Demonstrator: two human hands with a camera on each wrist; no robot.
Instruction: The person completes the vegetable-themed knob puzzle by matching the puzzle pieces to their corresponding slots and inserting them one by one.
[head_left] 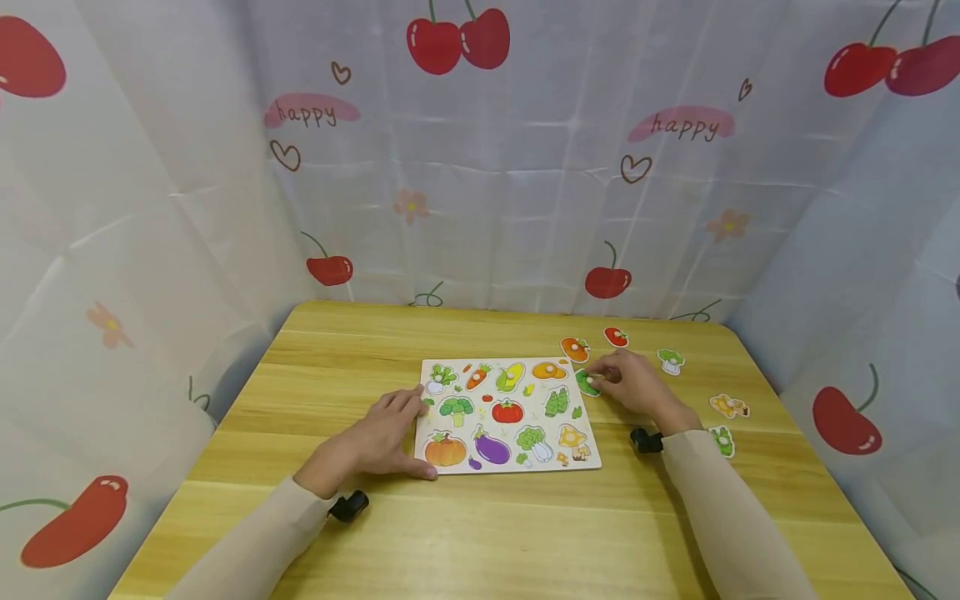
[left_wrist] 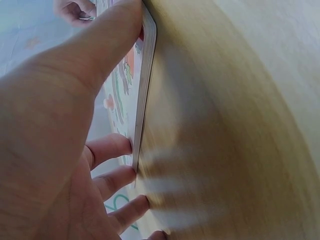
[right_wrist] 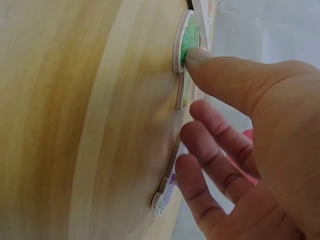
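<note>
A white vegetable puzzle board [head_left: 480,421] lies flat on the table. My left hand [head_left: 378,437] rests at its left side, thumb by the near corner; in the left wrist view the spread fingers [left_wrist: 112,147] meet the board's edge. Just off the board's right side is a green broccoli piece [head_left: 584,387]. My right hand [head_left: 633,383] pinches it between thumb and index finger, the index hidden in the right wrist view. There the thumb [right_wrist: 200,57] presses on the green piece [right_wrist: 189,37], which sits close to the tabletop, while the other fingers hang loosely.
Loose pieces lie to the right: a pumpkin [head_left: 575,349], a tomato [head_left: 617,337], a cabbage [head_left: 671,362], a mushroom [head_left: 727,406] and a green vegetable [head_left: 722,442]. Knobbed carrot [head_left: 477,378] and corn [head_left: 510,377] pieces sit in the board. A curtain [head_left: 487,208] hangs behind the table.
</note>
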